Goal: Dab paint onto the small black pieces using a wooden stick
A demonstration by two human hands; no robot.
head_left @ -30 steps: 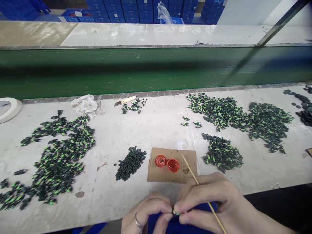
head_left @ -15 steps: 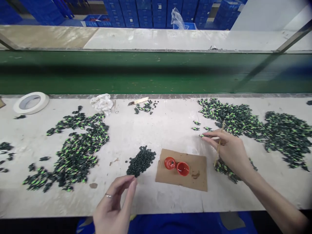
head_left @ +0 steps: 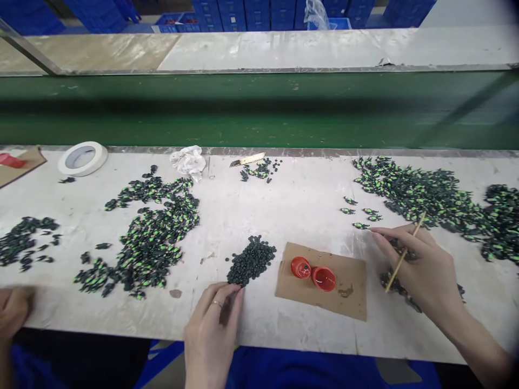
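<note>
two red caps [head_left: 312, 273] on cardboard [head_left: 348, 294], right hand [head_left: 421, 267] gripping one stick [head_left: 403, 254], left hand [head_left: 213, 329] loose, empty

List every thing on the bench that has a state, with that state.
Left hand: fingertips at the dark pile, nothing visibly held.
Right hand: holds a stick.
Red caps: two, open side up, on cardboard.
Tape roll: lying flat.
Rag: crumpled.
Knife: lying flat.
Green-black pieces: loose in heaps.
</note>
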